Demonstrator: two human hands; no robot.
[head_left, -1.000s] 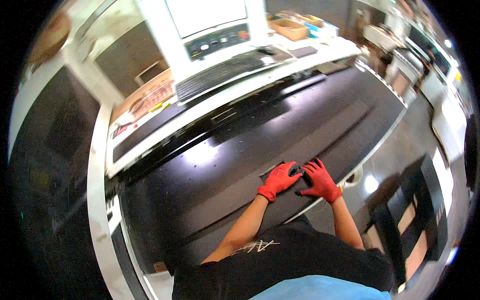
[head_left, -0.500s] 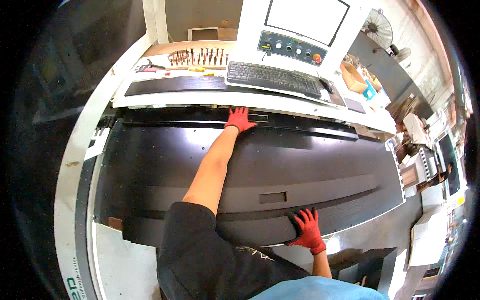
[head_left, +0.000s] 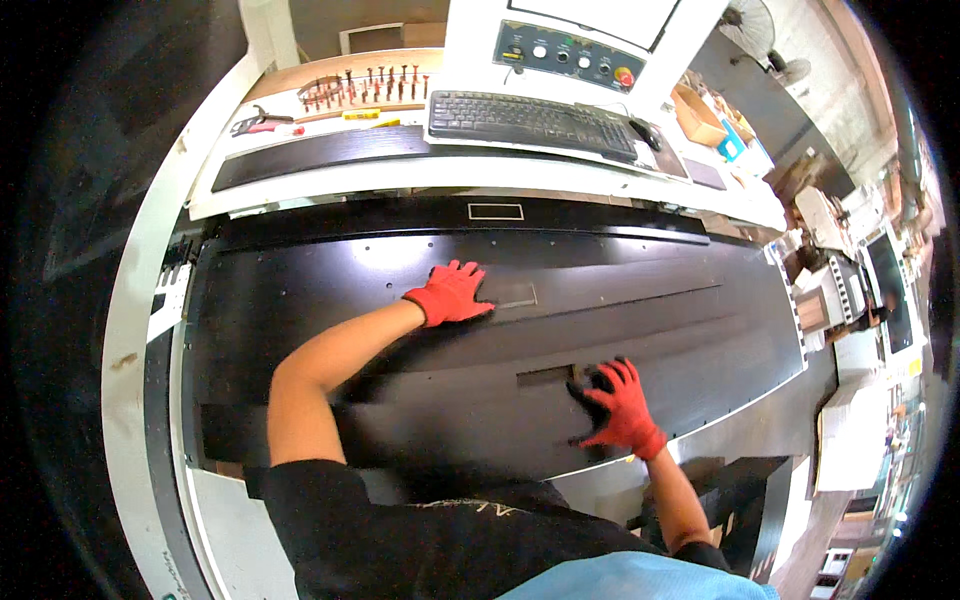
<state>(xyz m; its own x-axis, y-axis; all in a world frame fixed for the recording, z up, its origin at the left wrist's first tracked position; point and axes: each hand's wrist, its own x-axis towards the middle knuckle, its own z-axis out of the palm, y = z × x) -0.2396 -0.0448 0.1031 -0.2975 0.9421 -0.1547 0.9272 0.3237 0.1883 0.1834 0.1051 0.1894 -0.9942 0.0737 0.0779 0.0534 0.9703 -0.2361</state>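
Observation:
My left hand (head_left: 450, 293), in a red glove, lies flat with fingers spread on a long black panel (head_left: 620, 290). A pale rectangular outline shows in that panel beside my thumb. My right hand (head_left: 618, 412), in a red glove with black palm and fingertips, has its fingers apart and bent over the near black panel (head_left: 480, 415). Its fingertips are beside a rectangular cut-out (head_left: 546, 376); whether they touch the panel I cannot tell. At the far side lies another black panel (head_left: 360, 220) with a similar rectangular outline.
Beyond the panels, a white machine ledge carries a keyboard (head_left: 530, 122), a mouse (head_left: 646, 133), a black strip (head_left: 320, 155), pliers (head_left: 262, 122) and a rack of drill bits (head_left: 375, 88). Above is a control panel (head_left: 570, 55) with a red knob. A white frame post (head_left: 140, 330) stands left.
My left hand has come back from the far edge toward me, and an outlined panel now shows beside it. My right hand has moved inward to the cut-out. The view has shifted.

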